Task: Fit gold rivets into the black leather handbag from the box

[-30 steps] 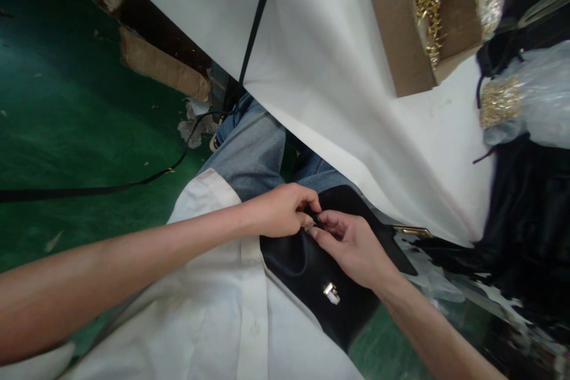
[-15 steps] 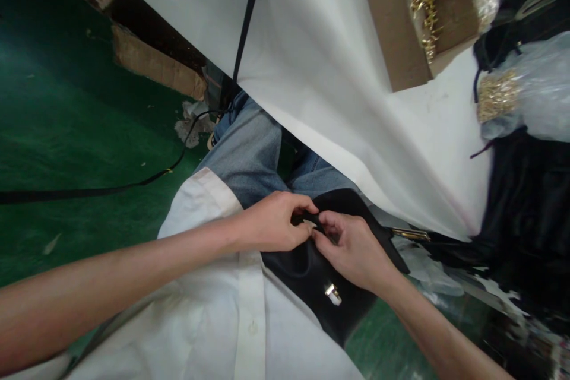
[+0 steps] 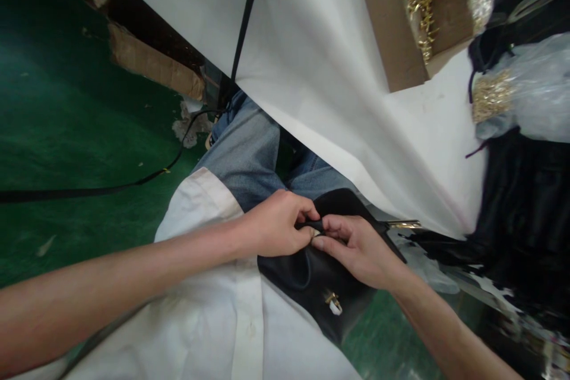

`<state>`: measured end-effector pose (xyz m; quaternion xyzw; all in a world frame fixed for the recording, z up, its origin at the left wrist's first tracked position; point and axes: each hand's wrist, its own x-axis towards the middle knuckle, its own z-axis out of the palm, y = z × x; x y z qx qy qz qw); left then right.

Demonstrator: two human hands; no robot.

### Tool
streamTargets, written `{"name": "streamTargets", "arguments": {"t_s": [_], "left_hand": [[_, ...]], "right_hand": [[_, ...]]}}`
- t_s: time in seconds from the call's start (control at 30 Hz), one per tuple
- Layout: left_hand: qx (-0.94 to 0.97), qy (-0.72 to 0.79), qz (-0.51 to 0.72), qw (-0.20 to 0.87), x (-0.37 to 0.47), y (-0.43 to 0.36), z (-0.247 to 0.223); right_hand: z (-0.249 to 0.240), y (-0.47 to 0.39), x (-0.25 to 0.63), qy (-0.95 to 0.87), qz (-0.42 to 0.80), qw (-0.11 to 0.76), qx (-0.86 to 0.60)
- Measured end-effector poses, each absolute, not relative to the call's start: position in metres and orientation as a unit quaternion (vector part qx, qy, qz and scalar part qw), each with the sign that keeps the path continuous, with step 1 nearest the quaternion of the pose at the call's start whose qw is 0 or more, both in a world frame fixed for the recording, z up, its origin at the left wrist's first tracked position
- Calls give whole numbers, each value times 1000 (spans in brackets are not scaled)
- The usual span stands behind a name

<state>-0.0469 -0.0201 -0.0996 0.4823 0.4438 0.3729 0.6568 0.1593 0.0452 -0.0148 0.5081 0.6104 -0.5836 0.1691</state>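
A black leather-like bag [image 3: 287,273] lies across my lap, with a gold clasp [image 3: 332,301] that has a white piece at its end. My left hand [image 3: 281,224] is closed in a pinch on a dark fold of the bag near its middle. Close against it, my right hand [image 3: 356,248] pinches the same fold between thumb and fingers. Something small and pale shows between the fingertips, too little visible to name. The fingers partly cover the fold. Gold hardware [image 3: 403,224] sticks out at the bag's right end.
A white-covered table [image 3: 312,71] stands in front of my knees. On it are a cardboard box [image 3: 394,29] with gold metal pieces and a plastic bag [image 3: 541,92] beside more gold pieces. Black material [image 3: 512,202] hangs at right. A black strap [image 3: 89,191] crosses at left above the green floor.
My hands have shifted slightly to the right on the bag, still pinching. The bag's front has creased more and the clasp has tilted a little. The view has moved slightly.
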Motion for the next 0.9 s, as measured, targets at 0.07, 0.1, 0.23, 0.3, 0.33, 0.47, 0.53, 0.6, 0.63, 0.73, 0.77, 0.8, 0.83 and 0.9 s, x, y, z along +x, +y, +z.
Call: {"name": "streamTargets", "arguments": {"t_s": [0.07, 0.1, 0.23, 0.3, 0.33, 0.47, 0.53, 0.6, 0.63, 0.73, 0.77, 0.8, 0.83, 0.9], "left_hand": [[526, 453, 371, 617, -48, -20, -95], [543, 449, 369, 606, -48, -19, -94], [558, 425, 347, 623, -53, -16, -91], [550, 445, 326, 627, -53, -14, -89], [543, 462, 314, 628, -53, -14, -87], [541, 499, 266, 622, -49, -10, -80], [556, 501, 251, 614, -46, -9, -76], [577, 512, 229, 593, -43, -8, -72], [592, 522, 214, 576, -41, -8, -69], [644, 541, 166, 515, -35, -11, -59], [658, 540, 154, 502, -32, -12, -55], [670, 536, 146, 493, -30, -12, -53], [679, 530, 141, 488, -28, -12, -50], [691, 517, 136, 486, -25, -11, -48]], "right_hand": [[-15, 44, 160, 587, -605, 164, 513], [-14, 43, 160, 573, -616, 162, 516], [-16, 40, 161, 553, -630, 146, 526], [-17, 41, 163, 566, -624, 141, 520], [-17, 42, 164, 568, -623, 143, 519], [-17, 47, 169, 535, -638, 173, 526], [-15, 49, 170, 527, -643, 190, 523], [-14, 50, 168, 547, -628, 193, 519], [-14, 50, 166, 561, -617, 189, 518], [-10, 51, 158, 581, -605, 169, 518], [-9, 51, 156, 579, -609, 164, 517], [-8, 51, 154, 577, -614, 160, 515], [-6, 51, 152, 576, -617, 156, 512], [-5, 50, 151, 576, -622, 144, 510]]}}
